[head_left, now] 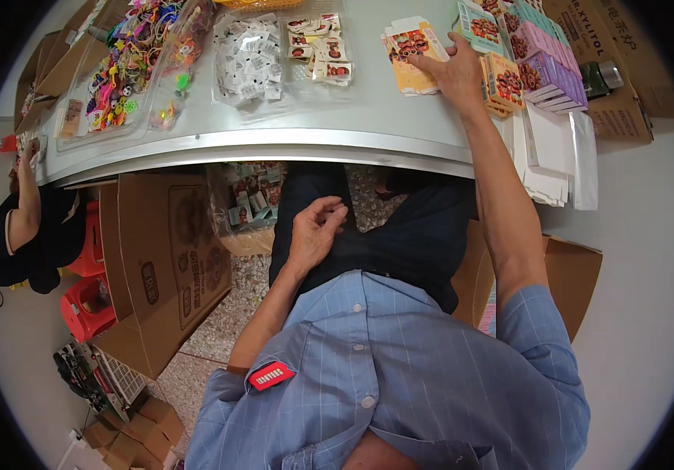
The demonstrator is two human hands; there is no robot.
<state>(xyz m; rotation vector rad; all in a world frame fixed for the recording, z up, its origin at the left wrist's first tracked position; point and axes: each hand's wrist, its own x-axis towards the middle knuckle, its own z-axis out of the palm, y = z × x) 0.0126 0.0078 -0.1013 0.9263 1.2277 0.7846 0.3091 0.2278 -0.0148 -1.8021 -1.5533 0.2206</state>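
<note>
My right hand (453, 77) reaches over the table with its fingers spread. Its fingertips touch a flat yellow carton (409, 77) with a printed picture of red, round figures. Right beside that hand stand small yellow boxes (503, 82), upright and close together. Above my thighs rests my left hand (315, 235), its fingers loosely curled toward the thumb and nothing visible in them. Straight ahead on the table, a clear tray holds small white packets (248, 59) and cream sachets (329, 47) with red pictures.
Colourful trinkets (122, 78) fill a clear tray at the far left. Green boxes (478, 27), purple boxes (548, 78) and white cartons (548, 141) crowd the right side. A brown cardboard box (165, 258) stands left of my legs. Another person (28, 227) sits at the left, near red stools (86, 305).
</note>
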